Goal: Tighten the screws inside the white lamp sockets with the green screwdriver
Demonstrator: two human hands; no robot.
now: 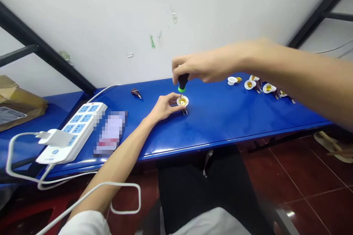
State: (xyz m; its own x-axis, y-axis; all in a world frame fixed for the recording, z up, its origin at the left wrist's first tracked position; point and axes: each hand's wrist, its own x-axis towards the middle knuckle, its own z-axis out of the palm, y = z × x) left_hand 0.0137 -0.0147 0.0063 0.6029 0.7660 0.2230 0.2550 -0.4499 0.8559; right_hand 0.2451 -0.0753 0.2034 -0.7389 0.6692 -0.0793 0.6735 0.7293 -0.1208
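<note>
My left hand [165, 107] rests on the blue table, its thumb and fingers closed around a small white lamp socket [186, 100] with a brass-coloured inside. Two metal plug prongs stick out of the socket toward me. Above it, my right hand [193, 68] grips a screwdriver [183, 82] with a black and green handle. The screwdriver stands nearly upright, and its shaft goes down into the socket's opening. Whether the tip sits on a screw is too small to tell.
A dark brown plug part [136, 93] lies at the back left. Several white sockets [249, 85] with plugs lie to the right, partly behind my forearm. A white power strip [74, 128], its cable and a phone [111, 132] are on the left. A wall stands behind the table [215, 121].
</note>
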